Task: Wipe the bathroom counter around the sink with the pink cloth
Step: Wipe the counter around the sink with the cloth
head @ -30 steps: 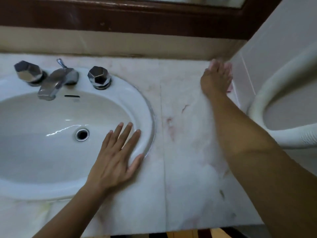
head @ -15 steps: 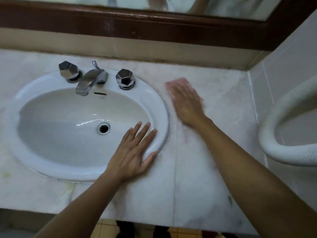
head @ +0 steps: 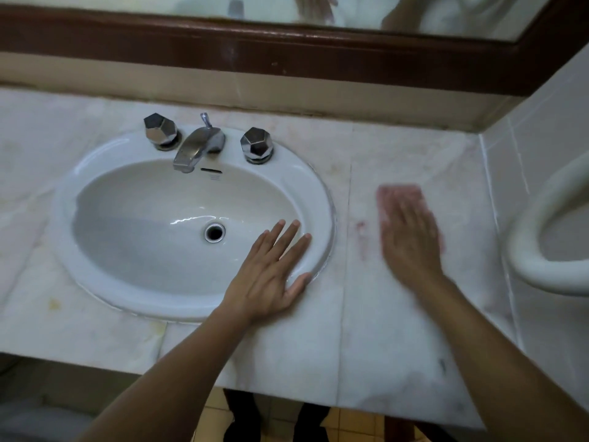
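Observation:
A white oval sink (head: 105, 282) is set into a pale marble counter (head: 395, 352). The pink cloth (head: 400, 194) lies flat on the counter right of the sink, mostly under my right hand (head: 409, 240), which presses on it with straight fingers and is motion-blurred. My left hand (head: 271, 275) rests flat with spread fingers on the sink's right rim. A reddish mark (head: 361, 232) shows on the marble between sink and cloth.
A chrome faucet (head: 197, 146) with two faceted knobs (head: 160, 129) (head: 257, 144) stands at the sink's back. A white ribbed hose loop (head: 522, 250) hangs by the tiled right wall. A dark-framed mirror (head: 287, 43) runs above the backsplash.
My right hand with the cloth swept from the back right corner toward the sink, then right and nearer to me. My left hand stayed on the sink rim. The view shifted right and back.

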